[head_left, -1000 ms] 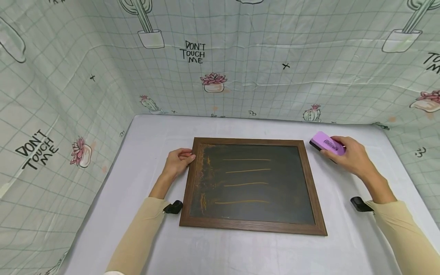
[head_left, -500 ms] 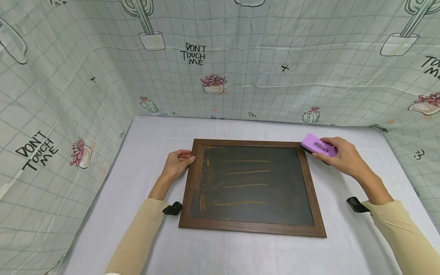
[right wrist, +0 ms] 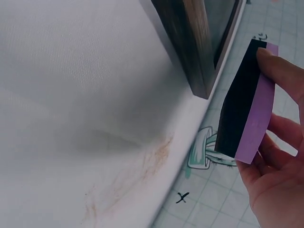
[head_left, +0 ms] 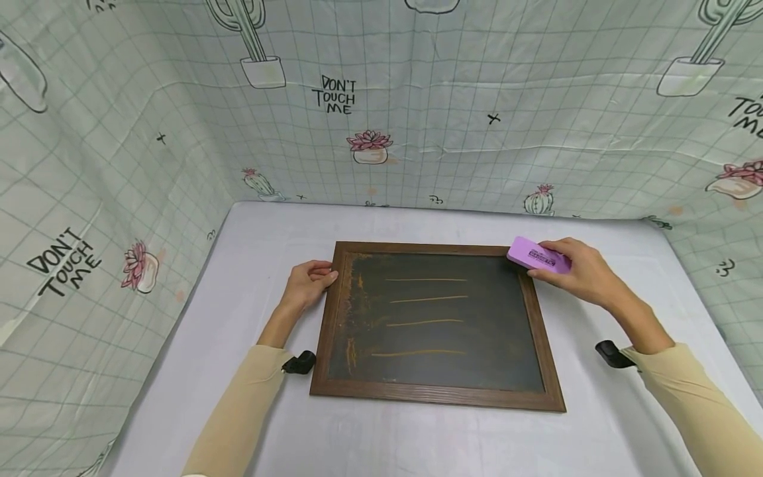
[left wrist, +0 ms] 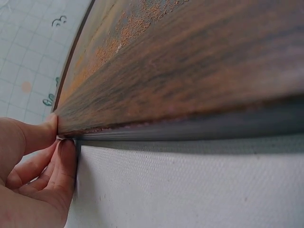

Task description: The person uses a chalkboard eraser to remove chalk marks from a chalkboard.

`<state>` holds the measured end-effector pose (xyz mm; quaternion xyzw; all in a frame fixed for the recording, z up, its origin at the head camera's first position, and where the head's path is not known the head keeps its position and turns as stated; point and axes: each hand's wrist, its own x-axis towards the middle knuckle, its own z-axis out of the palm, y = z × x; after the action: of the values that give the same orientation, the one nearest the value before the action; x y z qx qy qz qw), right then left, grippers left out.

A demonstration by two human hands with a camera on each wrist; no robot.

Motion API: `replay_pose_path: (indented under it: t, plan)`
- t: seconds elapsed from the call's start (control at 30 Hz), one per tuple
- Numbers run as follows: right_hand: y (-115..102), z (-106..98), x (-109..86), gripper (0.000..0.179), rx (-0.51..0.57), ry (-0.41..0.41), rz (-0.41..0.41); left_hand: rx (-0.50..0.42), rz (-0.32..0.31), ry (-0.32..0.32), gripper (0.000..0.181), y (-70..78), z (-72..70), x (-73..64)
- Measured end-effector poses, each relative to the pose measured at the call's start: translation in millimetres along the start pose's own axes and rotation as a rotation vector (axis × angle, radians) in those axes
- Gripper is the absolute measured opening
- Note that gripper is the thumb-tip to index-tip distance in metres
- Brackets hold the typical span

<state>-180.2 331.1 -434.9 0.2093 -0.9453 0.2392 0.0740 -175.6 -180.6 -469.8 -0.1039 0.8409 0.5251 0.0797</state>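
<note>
clamping a purple, black-padded eraser [head_left: 539,256] in right hand [head_left: 587,275], pinching a brown-framed, orange-streaked blackboard [head_left: 438,336] with left hand [head_left: 306,286].

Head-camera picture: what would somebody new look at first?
Probably the purple, black-faced block eraser in the right grip, by the far right corner of the brown-framed, dark rectangular chalkboard. Four thin orange lines cross that board's middle. Behind, black "DON'T TOUCH ME" lettering marks the pale, grid-printed cloth.
</note>
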Motion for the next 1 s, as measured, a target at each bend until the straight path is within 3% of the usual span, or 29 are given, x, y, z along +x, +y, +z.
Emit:
replay_pose_path:
  t: [1.0]
  plan:
    - [-30.8, 28.9, 12.4, 0.055, 0.086, -0.178, -0.150, 0.021, 0.017, 0.008, 0.037, 0.1, 0.4, -2.0]
